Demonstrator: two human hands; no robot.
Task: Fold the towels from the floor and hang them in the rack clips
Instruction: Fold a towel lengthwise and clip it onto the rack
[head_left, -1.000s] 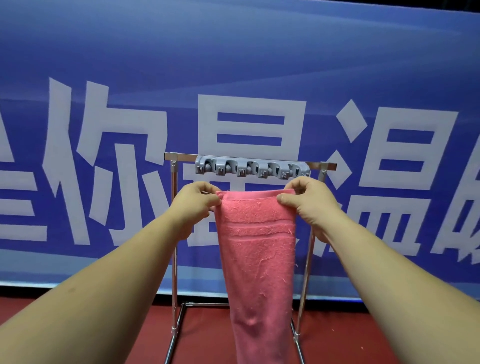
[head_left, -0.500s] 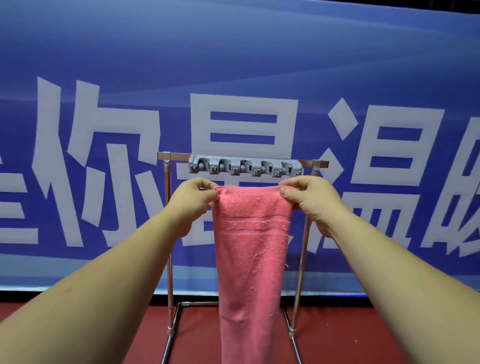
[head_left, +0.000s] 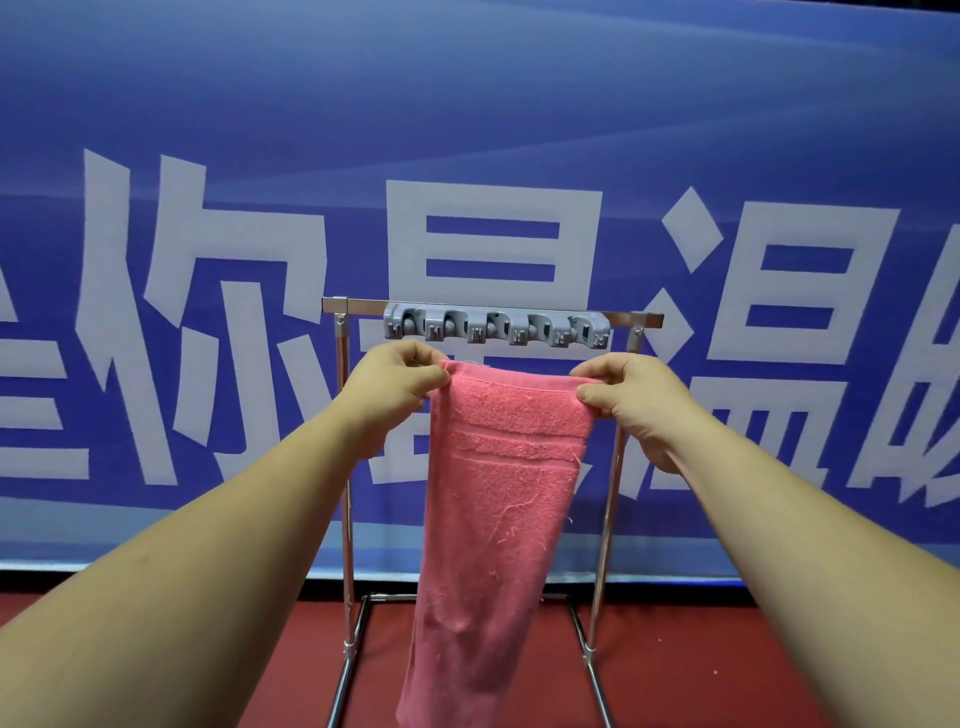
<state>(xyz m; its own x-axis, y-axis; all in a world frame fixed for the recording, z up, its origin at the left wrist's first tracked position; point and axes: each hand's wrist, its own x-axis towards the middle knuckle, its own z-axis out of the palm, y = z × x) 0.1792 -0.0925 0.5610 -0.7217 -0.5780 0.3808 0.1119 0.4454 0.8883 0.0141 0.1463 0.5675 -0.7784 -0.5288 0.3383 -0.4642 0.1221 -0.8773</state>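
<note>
A folded pink towel (head_left: 498, 499) hangs long and narrow in front of me, its lower end running out of the bottom of the view. My left hand (head_left: 395, 387) pinches its top left corner and my right hand (head_left: 631, 402) pinches its top right corner. The top edge is stretched level between them, just below the grey clip strip (head_left: 496, 327) on the metal rack's top bar (head_left: 636, 318). The towel does not touch the clips, and all the clips I can see hold nothing.
The rack (head_left: 345, 519) stands on a dark red floor (head_left: 208, 665), with chrome uprights and base rails either side of the towel. Close behind it runs a blue banner wall (head_left: 467, 130) with large white characters.
Both hands and the towel's top edge have stayed just under the clip strip. The grip is the same; the view has shifted only slightly.
</note>
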